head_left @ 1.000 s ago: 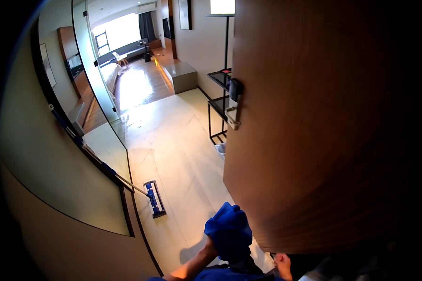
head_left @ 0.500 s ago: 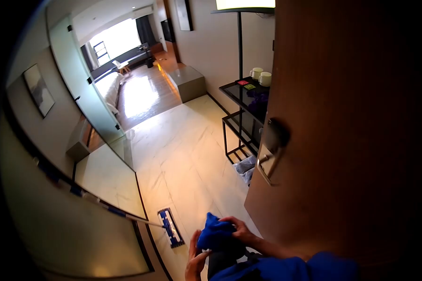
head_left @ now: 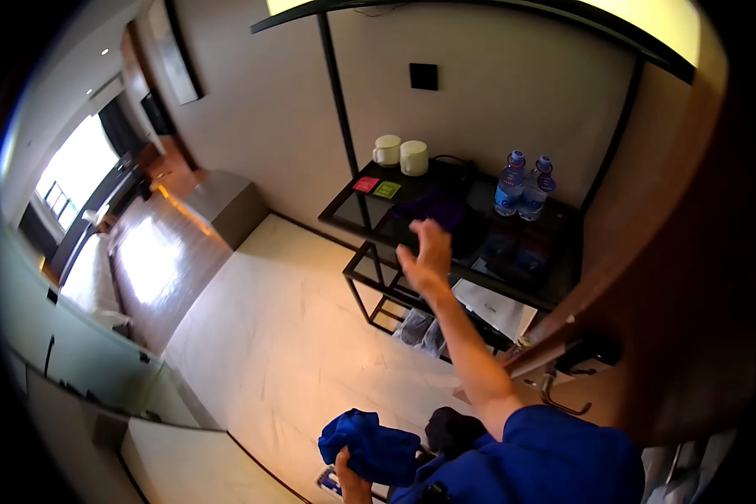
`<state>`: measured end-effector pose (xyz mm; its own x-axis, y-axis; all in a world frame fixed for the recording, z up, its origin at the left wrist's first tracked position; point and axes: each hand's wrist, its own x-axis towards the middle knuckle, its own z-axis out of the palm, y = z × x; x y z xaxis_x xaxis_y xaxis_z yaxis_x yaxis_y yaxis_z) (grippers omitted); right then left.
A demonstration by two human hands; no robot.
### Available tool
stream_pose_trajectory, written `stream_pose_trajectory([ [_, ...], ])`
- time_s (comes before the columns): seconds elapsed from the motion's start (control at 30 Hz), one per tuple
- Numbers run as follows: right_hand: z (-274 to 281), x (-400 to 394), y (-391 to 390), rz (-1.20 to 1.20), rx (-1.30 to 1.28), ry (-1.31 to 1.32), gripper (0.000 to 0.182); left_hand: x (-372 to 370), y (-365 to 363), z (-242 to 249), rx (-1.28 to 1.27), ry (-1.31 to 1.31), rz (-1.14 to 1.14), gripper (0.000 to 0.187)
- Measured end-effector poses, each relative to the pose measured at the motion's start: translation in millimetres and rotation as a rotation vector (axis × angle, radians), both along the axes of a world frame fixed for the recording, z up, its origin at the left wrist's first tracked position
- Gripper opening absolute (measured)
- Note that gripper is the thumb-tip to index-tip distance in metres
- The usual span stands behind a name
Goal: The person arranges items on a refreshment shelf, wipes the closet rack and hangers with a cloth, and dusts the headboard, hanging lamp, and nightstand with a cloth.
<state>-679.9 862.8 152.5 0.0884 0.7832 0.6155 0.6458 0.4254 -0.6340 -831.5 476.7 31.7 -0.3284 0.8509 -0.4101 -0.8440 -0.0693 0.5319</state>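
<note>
Two mugs (head_left: 414, 159), two bottles (head_left: 510, 186) beyond right hand (head_left: 429, 259), purple bundle (head_left: 442, 209).

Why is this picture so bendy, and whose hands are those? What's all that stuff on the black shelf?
There's no robot here, just a person's two bare hands. The camera sits on their head, looking forward and down, so you see what's in front of them. The left hand holds a blue cloth. The right hand is open, near a dark purple bundle; I can't tell whether they touch. The shelf also has two white mugs, a red packet, a green packet and two bottles. The bendiness probably comes from a wide camera lens.
</note>
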Motion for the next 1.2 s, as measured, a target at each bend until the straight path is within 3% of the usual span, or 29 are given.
stream_pose_trajectory([
  [0.07, -2.0, 19.4, 64.8, -0.307, 0.005, -0.104, 0.063, -20.6, 42.7, 8.5, -0.01, 0.027, -0.081, 0.052],
  [0.13, -33.4, 34.5, 117.9, -0.472, -0.15, -0.29, 0.068, -38.6, 81.2, 5.2, -0.038, 0.069, -0.14, 0.052],
  [0.17, -51.5, 46.3, 130.9, -0.333, -0.438, -0.388, 0.068, -44.8, 100.2, -11.0, -0.072, 0.086, -0.158, 0.054],
  [0.23, -79.0, 39.7, 121.3, -0.334, -0.269, -0.622, 0.054, -67.1, 142.9, -10.3, -0.035, 0.198, -0.241, 0.056],
  [0.33, -68.0, 51.4, 69.7, -0.256, -0.208, -0.53, 0.038, -63.2, 217.0, 52.2, -0.257, 0.189, -0.292, 0.054],
  [0.4, -60.6, 62.6, 64.1, -0.406, -0.188, -0.505, 0.03, -73.0, 260.2, 55.0, -0.216, 0.143, -0.391, 0.053],
  [0.47, -46.8, 76.0, 81.0, -0.403, -0.31, -0.364, 0.028, -85.1, 305.9, 66.2, -0.146, 0.25, -0.573, 0.053],
  [0.53, -23.9, 76.3, 97.3, -0.369, -0.078, -0.004, 0.027, -81.0, 360.8, 72.1, 0.024, 0.206, -0.683, 0.051],
  [0.67, 38.2, 51.5, 128.6, -0.348, 0.064, 0.238, 0.025, -62.8, 451.3, 54.4, 0.089, 0.073, -0.879, 0.043],
  [0.73, 52.8, 43.7, 153.4, -0.333, 0.21, 0.107, 0.025, -48.9, 480.7, 82.9, 0.034, 0.043, -0.991, 0.04],
  [0.8, 43.1, 40.5, 182.0, -0.158, 0.245, -0.244, 0.027, -31.1, 499.1, 67.5, 0.049, -0.008, -1.106, 0.04],
  [0.87, -23.6, 41.7, 186.7, -0.091, -0.167, -0.492, 0.029, -27.3, 511.3, 73.7, 0.072, 0.003, -1.229, 0.039],
  [0.9, -27.5, 38.4, 176.0, -0.135, -0.178, -0.443, 0.029, -25.4, 515.1, 89.1, -0.015, 0.025, -1.23, 0.033],
  [0.97, -19.3, 52.3, 156.5, -0.189, -0.093, -0.225, 0.028, -17.2, 537.8, 95.2, 0.161, 0.087, -1.231, 0.032],
  [1.03, 2.5, 73.2, 113.7, -0.449, -0.047, -0.035, 0.025, -18.7, 562.8, 105.5, 0.28, 0.271, -1.236, 0.03],
  [1.1, 12.7, 100.9, 75.9, -0.743, 0.027, 0.221, 0.024, -3.6, 594.1, 135.9, 0.468, 0.458, -1.099, 0.028],
  [1.13, 9.5, 117.4, 61.0, -0.846, 0.101, 0.316, 0.026, 2.1, 617.0, 124.3, 0.616, 0.556, -1.039, 0.038],
  [1.17, 10.8, 129.7, 45.2, -0.919, 0.072, 0.405, 0.029, 12.0, 625.0, 146.7, 0.619, 0.821, -0.84, 0.052],
  [1.2, 12.5, 139.6, 33.3, -1.012, 0.038, 0.295, 0.036, 21.9, 642.6, 143.2, 0.598, 0.988, -0.78, 0.081],
])
